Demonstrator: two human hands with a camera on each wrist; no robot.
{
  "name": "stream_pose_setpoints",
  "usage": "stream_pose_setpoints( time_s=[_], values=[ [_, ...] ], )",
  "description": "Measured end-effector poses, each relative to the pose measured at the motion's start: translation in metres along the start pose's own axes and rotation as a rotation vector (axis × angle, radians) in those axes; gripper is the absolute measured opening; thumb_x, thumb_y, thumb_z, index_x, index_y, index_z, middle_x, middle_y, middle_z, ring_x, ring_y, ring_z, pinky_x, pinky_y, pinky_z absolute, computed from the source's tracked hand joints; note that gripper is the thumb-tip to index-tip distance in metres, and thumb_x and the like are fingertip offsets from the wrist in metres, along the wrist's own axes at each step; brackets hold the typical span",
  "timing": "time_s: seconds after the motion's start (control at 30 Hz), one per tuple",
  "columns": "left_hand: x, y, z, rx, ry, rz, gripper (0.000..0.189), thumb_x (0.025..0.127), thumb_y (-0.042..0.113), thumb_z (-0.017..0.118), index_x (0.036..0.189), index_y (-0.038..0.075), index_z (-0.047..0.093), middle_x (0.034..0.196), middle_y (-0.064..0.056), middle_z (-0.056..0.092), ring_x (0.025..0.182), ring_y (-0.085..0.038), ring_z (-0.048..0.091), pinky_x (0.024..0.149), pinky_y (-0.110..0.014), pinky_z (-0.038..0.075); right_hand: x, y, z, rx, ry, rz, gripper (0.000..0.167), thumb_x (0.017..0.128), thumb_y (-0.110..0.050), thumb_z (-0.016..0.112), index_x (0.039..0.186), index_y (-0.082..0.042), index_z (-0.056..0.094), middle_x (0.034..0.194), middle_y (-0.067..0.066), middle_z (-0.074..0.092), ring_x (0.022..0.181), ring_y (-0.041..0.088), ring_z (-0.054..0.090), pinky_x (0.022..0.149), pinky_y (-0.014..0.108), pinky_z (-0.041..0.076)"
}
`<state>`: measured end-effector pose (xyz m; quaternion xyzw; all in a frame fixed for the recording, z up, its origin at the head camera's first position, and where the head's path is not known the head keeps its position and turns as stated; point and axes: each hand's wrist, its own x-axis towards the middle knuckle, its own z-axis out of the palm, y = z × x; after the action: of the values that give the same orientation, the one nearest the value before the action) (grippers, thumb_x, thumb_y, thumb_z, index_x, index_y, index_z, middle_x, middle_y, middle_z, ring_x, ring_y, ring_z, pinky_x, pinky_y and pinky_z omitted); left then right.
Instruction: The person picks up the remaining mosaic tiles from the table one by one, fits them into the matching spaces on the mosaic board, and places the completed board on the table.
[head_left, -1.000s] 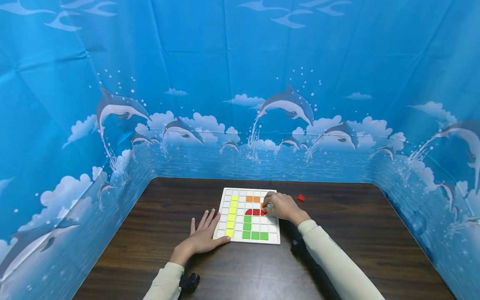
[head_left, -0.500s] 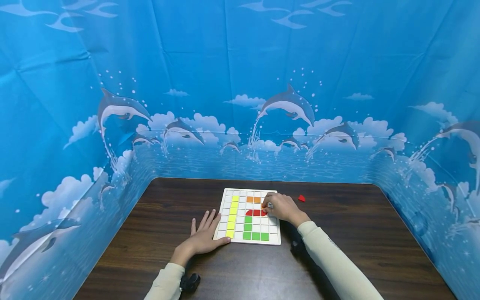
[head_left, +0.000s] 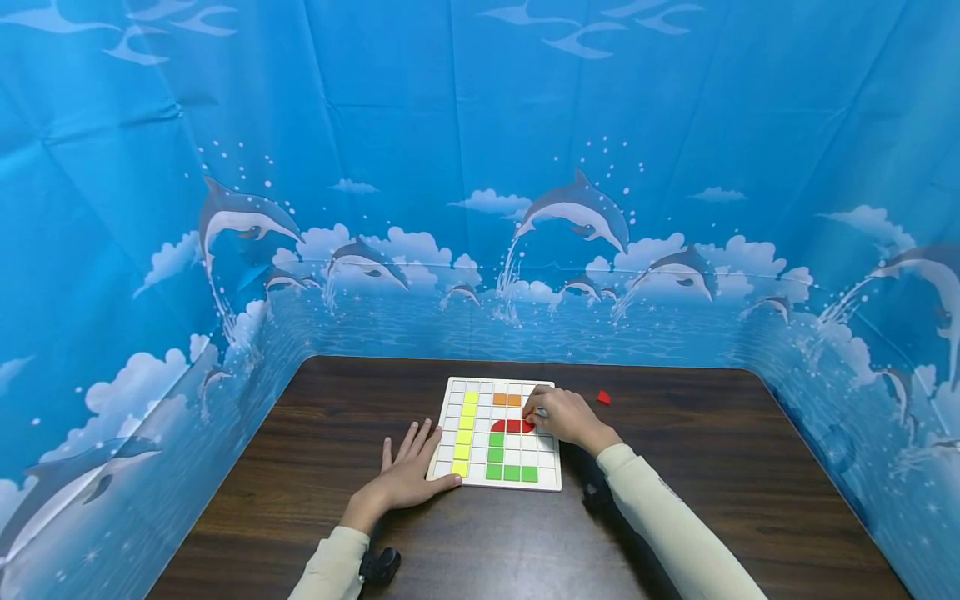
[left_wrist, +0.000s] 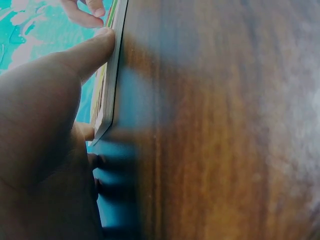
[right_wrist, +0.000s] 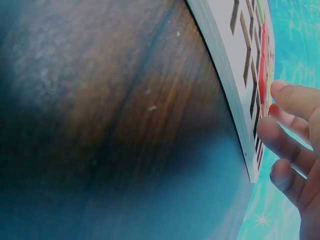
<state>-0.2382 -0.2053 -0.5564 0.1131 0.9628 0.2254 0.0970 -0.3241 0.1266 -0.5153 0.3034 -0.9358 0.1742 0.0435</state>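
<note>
A white grid board (head_left: 446, 451) lies on the dark table, with yellow squares (head_left: 465, 436) in a column, green squares (head_left: 512, 473) in an L, two orange squares (head_left: 507, 400) and a red row (head_left: 513, 426) with rounded ends. My left hand (head_left: 405, 477) lies spread at the board's near left corner, its thumb on the edge. Over the board's right part, my right hand (head_left: 564, 414) has curled fingers and seems to pinch a small orange piece (head_left: 528, 412), mostly covered by the fingertips. In the right wrist view, the fingertips (right_wrist: 280, 90) hover at or touch the board beside a red piece (right_wrist: 263, 65).
A loose red piece (head_left: 603, 397) lies on the table (head_left: 675, 450) right of the board's far corner. Blue dolphin-print sheeting (head_left: 420, 167) rises behind and along both sides of the table. Wrist cameras (head_left: 381, 566) are strapped on the arms.
My right fingertips have shifted very slightly at the orange piece. The left hand and the board stay as they were, apart from a slight drift of the head view.
</note>
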Motion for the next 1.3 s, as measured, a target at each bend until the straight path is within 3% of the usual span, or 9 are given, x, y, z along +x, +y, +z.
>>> stream_pose_setpoints(
  time_s=[0.17,0.5,0.6,0.93,1.3],
  values=[
    [0.001,-0.002,0.001,-0.001,-0.007,-0.002,0.108,0.092,0.078,0.063,0.173,0.021,0.02,0.182,-0.005,0.005,0.169,-0.032,-0.003,0.126,-0.073,-0.013,-0.001,0.001,-0.001,-0.013,0.025,-0.017,0.009,0.097,-0.019,0.081,0.102,-0.026,0.085,0.112,-0.006,0.077,0.094,0.012,0.071,0.074,0.03,0.058],
    [-0.004,0.003,-0.004,-0.014,-0.006,0.022,0.111,0.092,0.082,0.058,0.173,0.019,0.018,0.182,-0.01,0.005,0.169,-0.035,-0.004,0.124,-0.074,-0.015,-0.011,0.008,-0.009,0.001,0.063,0.027,0.012,0.094,-0.014,0.083,0.105,-0.02,0.084,0.11,-0.004,0.08,0.097,0.015,0.071,0.082,0.038,0.061],
    [-0.004,0.004,-0.004,-0.037,-0.001,0.039,0.11,0.092,0.081,0.058,0.173,0.016,0.019,0.181,-0.013,0.006,0.168,-0.038,-0.003,0.123,-0.076,-0.016,-0.014,0.012,-0.011,-0.006,0.081,0.025,0.012,0.093,-0.013,0.083,0.104,-0.019,0.083,0.107,-0.004,0.079,0.092,0.013,0.07,0.079,0.036,0.061],
    [-0.001,0.003,-0.002,-0.007,-0.015,0.011,0.111,0.091,0.083,0.057,0.173,0.021,0.016,0.182,-0.008,0.003,0.169,-0.034,-0.004,0.125,-0.073,-0.015,-0.026,0.024,-0.024,-0.023,0.1,0.038,0.009,0.095,-0.011,0.082,0.103,-0.016,0.083,0.101,-0.004,0.075,0.078,0.007,0.06,0.069,0.031,0.054],
    [0.001,0.001,-0.002,0.004,-0.026,-0.014,0.108,0.092,0.077,0.062,0.173,0.021,0.017,0.182,-0.005,0.003,0.169,-0.032,-0.004,0.126,-0.071,-0.013,-0.04,0.041,-0.037,-0.032,0.107,0.079,0.01,0.096,-0.009,0.079,0.103,-0.015,0.083,0.099,-0.004,0.075,0.082,0.009,0.067,0.073,0.035,0.06]
  ],
)
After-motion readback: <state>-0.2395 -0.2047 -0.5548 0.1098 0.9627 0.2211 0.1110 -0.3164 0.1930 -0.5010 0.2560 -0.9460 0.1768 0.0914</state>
